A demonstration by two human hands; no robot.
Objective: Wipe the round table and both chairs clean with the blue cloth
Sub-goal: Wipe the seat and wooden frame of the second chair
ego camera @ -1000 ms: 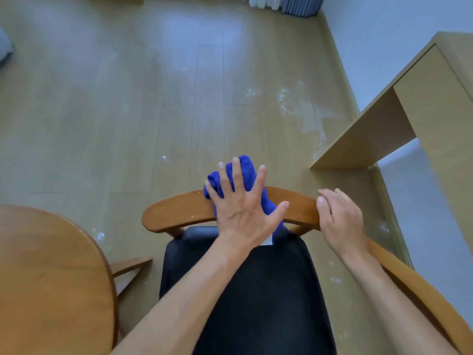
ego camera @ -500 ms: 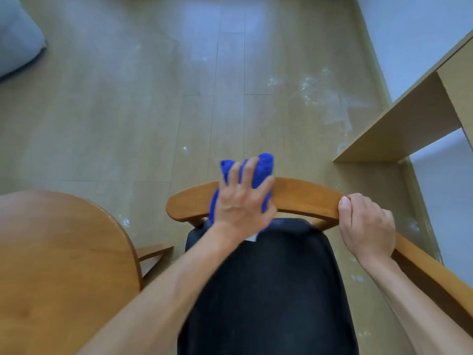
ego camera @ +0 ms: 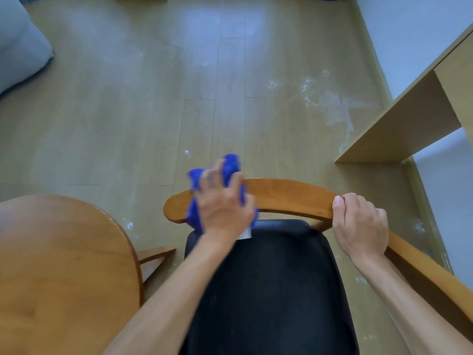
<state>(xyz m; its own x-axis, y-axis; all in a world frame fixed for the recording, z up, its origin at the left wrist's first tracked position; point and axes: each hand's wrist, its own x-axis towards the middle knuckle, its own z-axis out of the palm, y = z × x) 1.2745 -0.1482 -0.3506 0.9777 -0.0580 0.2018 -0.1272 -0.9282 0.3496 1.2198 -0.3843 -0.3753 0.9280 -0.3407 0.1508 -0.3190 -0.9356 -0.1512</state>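
A wooden chair with a curved backrest rail (ego camera: 286, 194) and a black seat cushion (ego camera: 271, 290) stands right below me. My left hand (ego camera: 225, 203) grips the blue cloth (ego camera: 231, 163) and holds it wrapped over the left part of the rail; the hand is blurred. My right hand (ego camera: 361, 226) grips the rail further right, thumb on top. The round wooden table (ego camera: 58, 272) fills the lower left corner, beside the chair.
A light wooden desk (ego camera: 409, 119) stands at the right against a white wall. A grey cushion (ego camera: 20, 44) lies at the upper left. The wood floor (ego camera: 153, 98) beyond the chair carries pale dusty smears.
My left hand has slid the blue cloth leftward along the rail, its fingers curling from flat into a grip. My right hand has closed round the rail.
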